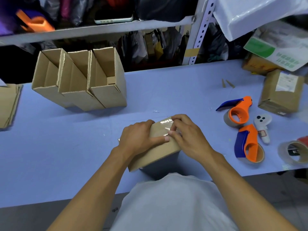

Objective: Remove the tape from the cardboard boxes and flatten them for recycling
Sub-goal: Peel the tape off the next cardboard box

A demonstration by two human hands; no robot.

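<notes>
On the near middle of the blue table [66, 147], a person's left hand [141, 135] holds a small cardboard box [155, 152] in a closed grip, thumb pressed on its top. The right hand [188, 135] pinches the clear tape [165, 123] across the box's far end. Three open boxes [80, 80] stand side by side at the table's far left.

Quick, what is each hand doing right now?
Left hand: grips the small cardboard box, steadying it.
Right hand: pinches the clear tape on the box's top.
</notes>
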